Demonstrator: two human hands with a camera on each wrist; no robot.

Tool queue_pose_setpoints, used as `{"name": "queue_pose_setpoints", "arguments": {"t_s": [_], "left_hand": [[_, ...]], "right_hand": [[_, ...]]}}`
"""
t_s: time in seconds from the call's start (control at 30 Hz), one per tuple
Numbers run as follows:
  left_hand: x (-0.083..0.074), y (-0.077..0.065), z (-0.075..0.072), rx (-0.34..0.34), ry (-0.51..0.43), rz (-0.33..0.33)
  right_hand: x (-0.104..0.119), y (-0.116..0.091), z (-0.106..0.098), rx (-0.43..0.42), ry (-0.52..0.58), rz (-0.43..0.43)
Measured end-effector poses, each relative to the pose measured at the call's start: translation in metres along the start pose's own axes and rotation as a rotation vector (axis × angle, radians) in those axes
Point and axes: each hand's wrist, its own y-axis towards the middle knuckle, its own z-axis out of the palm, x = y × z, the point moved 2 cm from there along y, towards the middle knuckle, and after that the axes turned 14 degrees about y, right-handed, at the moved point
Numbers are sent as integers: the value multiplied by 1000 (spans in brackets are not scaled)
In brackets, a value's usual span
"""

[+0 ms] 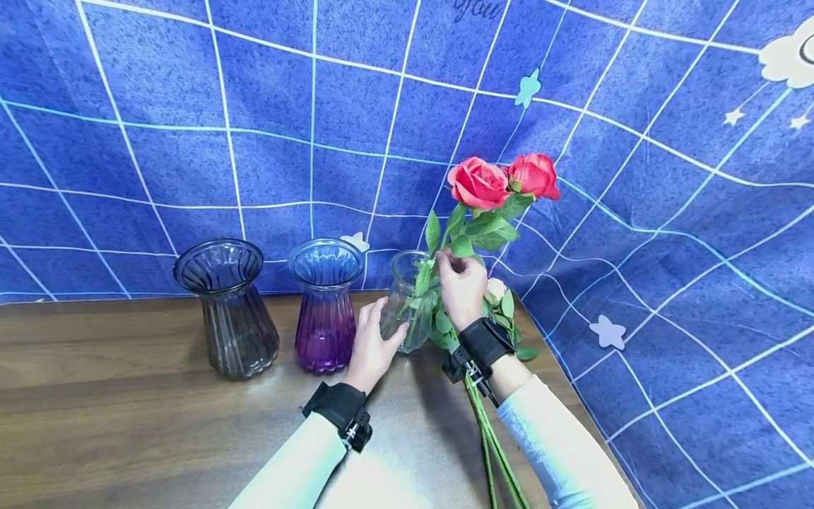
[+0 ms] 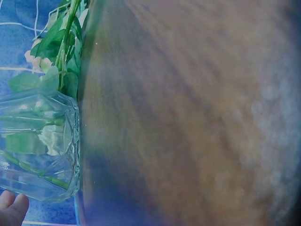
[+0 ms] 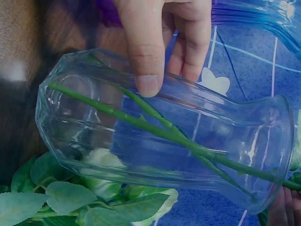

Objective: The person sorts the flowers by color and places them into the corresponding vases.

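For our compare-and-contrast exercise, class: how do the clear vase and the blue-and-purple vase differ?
Colour: the clear vase is colourless, while the blue-and-purple vase is blue above and purple below.
Contents: green stems stand inside the clear vase; none show in the blue-and-purple vase.
Handling: the left hand grips the clear vase, not the blue-and-purple vase.
Shared: both have ribbed sides and flared mouths.

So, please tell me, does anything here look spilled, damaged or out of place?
Nothing stands out. The grey vase, the purple vase and the clear vase stand upright, with no spill or crack visible. Pale roses lie on the table beside the clear vase, but that seems ordinary.
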Motion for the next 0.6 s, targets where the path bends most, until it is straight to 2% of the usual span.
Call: {"name": "queue_pose_setpoints", "arguments": {"t_s": [0.2, 0.37, 0.6], "left_hand": [[0, 0, 1, -14, 3, 6], [0, 0, 1, -17, 1, 6], [0, 0, 0, 4, 0, -9]], "right_hand": [[-1, -1, 0, 11, -46, -6], [0, 0, -1, 53, -92, 3], [1, 1, -4, 76, -69, 59]]}}
